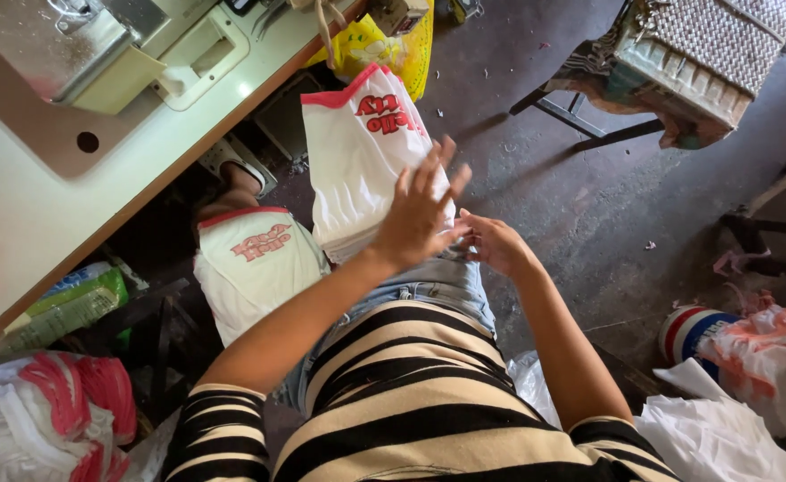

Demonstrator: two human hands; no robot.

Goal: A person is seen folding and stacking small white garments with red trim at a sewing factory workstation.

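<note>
Head view, looking down over striped shirt (429, 402) and denim lap (438, 284).

Left hand (418, 212) raised at frame centre, forearm running in from 7 o'clock, wrist bent back, fingers spread wide and pointing toward 1 o'clock. Open, gripping nothing; palm laid flat against stack of white bags (362, 156). Stack standing on the lap at 12 o'clock of the hand, tilted, red trim along its top edge, red print on the face.

Right hand (493, 243) just at 4 o'clock of the left, forearm coming in from 5 o'clock. Fingers curled at the stack's lower right corner; touching there, but pinch or loose contact cannot be told, fingertips hidden behind the left hand.

Second white bundle (255, 268) with red print at 9 o'clock of the lap. Sewing table (18, 205) across upper left. Woven stool (678, 62) at 2 o'clock. White cloth heap (714, 437) at 4 o'clock.
</note>
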